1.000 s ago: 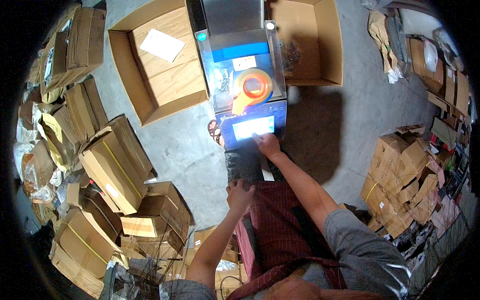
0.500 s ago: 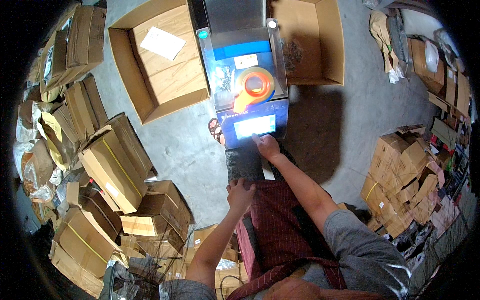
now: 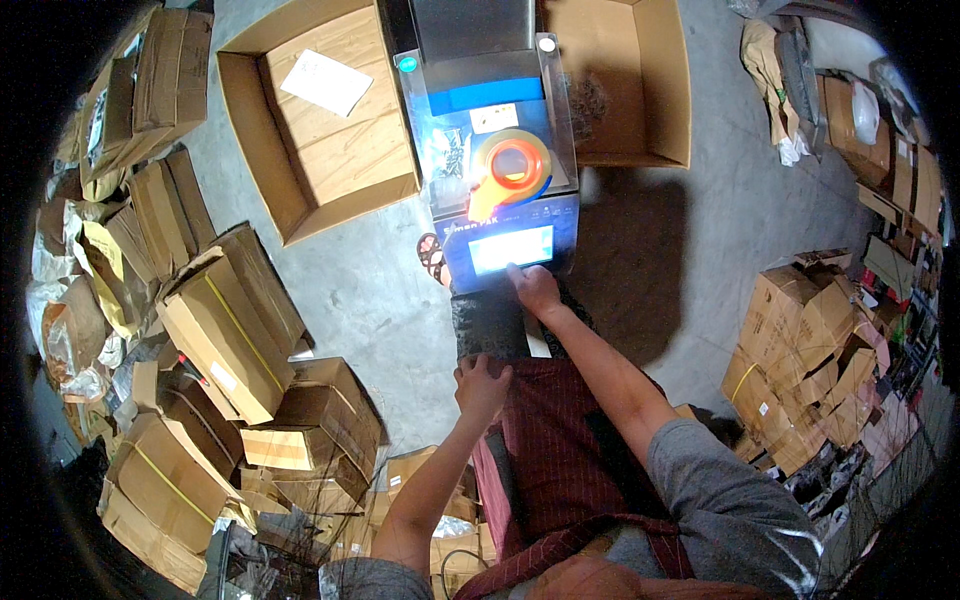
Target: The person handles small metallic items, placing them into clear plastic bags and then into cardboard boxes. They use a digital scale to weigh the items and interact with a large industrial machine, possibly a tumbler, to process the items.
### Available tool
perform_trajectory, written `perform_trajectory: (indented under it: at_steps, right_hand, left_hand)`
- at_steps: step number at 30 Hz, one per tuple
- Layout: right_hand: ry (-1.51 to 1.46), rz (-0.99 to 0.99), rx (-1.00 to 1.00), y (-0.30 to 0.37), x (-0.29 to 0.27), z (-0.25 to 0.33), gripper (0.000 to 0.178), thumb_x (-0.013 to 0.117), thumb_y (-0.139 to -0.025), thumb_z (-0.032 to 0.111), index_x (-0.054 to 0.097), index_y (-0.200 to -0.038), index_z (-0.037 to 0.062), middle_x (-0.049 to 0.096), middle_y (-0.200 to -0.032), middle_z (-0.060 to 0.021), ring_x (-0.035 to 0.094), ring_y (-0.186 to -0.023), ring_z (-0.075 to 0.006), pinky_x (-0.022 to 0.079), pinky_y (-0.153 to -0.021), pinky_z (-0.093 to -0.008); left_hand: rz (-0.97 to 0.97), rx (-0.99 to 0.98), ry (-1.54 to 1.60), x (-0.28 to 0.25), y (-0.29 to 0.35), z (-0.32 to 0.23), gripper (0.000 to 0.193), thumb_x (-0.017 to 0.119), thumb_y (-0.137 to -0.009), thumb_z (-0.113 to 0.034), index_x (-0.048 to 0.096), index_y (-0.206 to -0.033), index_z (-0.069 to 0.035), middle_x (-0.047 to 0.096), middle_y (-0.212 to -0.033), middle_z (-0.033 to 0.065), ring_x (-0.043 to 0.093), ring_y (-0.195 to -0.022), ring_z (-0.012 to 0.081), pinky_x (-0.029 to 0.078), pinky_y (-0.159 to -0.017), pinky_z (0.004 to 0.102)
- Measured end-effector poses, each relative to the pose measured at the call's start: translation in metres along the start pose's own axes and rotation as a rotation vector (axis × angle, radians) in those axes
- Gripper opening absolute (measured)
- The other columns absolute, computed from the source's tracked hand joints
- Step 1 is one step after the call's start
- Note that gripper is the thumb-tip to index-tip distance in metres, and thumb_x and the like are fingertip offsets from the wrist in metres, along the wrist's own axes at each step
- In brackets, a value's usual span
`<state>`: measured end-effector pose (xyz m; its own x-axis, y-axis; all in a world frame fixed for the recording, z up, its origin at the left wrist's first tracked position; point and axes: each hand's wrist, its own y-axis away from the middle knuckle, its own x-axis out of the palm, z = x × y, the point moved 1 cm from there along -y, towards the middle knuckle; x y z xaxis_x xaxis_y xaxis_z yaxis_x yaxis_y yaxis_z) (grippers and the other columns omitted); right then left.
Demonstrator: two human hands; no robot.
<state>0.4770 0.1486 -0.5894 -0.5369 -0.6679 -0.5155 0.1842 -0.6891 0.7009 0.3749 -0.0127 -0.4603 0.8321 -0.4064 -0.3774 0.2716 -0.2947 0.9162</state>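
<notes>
My right hand reaches to the lit touchscreen on the front of a blue machine. One finger is stretched out to the screen's lower edge; the others curl in around nothing. My left hand rests on my leg at the dark red striped apron, fingers apart and holding nothing. On the machine's clear cover lies an orange-red tape dispenser with a wide tape roll. Close to it are a small clear bag of dark pieces and a white label.
Open cardboard boxes flank the machine: a left one with a white paper inside, and a right one. Cartons crowd the left side. More stacked cardboard stands at right on the grey concrete floor.
Almost nothing differs. My right fingertip has shifted very slightly at the screen's lower edge, and the left hand stays on my leg.
</notes>
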Motion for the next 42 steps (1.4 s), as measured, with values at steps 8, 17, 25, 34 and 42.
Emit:
perform_trajectory:
  at_steps: [8,17,25,34,42]
  right_hand:
    - [0.069,0.128,0.051,-0.010,-0.004,0.019,0.064,0.042,-0.094,0.051,0.071,-0.092,-0.0062,0.066,-0.094,-0.0312,0.064,-0.091,-0.0490,0.048,-0.088,-0.0528]
    - [0.063,0.031,0.022,-0.002,0.011,0.004,0.066,0.045,-0.092,0.052,0.067,-0.071,-0.0063,0.059,-0.072,-0.0320,0.064,-0.073,-0.0463,0.048,-0.069,-0.0516]
    - [0.112,0.132,0.068,-0.001,0.004,0.016,0.063,0.041,-0.095,0.048,0.070,-0.079,-0.0054,0.064,-0.086,-0.0312,0.065,-0.085,-0.0467,0.048,-0.083,-0.0537]
    - [0.126,-0.004,0.036,0.005,0.004,0.004,0.066,0.044,-0.094,0.051,0.068,-0.070,-0.0059,0.062,-0.075,-0.0311,0.066,-0.077,-0.0453,0.049,-0.075,-0.0532]
    - [0.186,0.148,0.129,-0.001,-0.006,0.013,0.062,0.038,-0.097,0.046,0.071,-0.085,-0.0058,0.066,-0.094,-0.0306,0.065,-0.091,-0.0477,0.048,-0.088,-0.0552]
  left_hand:
    - [-0.020,0.024,0.026,0.001,-0.001,0.002,0.053,0.067,-0.081,-0.046,0.062,-0.124,-0.015,0.050,-0.134,0.0167,0.046,-0.125,0.0388,0.048,-0.095,0.0507]
    - [-0.026,0.007,0.024,0.006,-0.001,0.008,0.054,0.067,-0.081,-0.046,0.062,-0.124,-0.013,0.051,-0.133,0.0171,0.047,-0.123,0.0386,0.048,-0.094,0.0508]
    - [-0.038,0.035,0.027,0.006,-0.003,0.010,0.054,0.067,-0.081,-0.046,0.062,-0.124,-0.014,0.051,-0.133,0.0171,0.047,-0.124,0.0383,0.048,-0.094,0.0501]
    - [-0.084,0.054,-0.001,0.021,-0.012,0.024,0.058,0.066,-0.079,-0.059,0.058,-0.122,-0.020,0.065,-0.112,0.0132,0.056,-0.112,0.0371,0.048,-0.085,0.0523]
    - [0.042,0.007,0.040,0.001,-0.005,0.008,0.056,0.067,-0.081,-0.046,0.061,-0.126,-0.012,0.049,-0.135,0.0177,0.045,-0.125,0.0386,0.047,-0.096,0.0496]
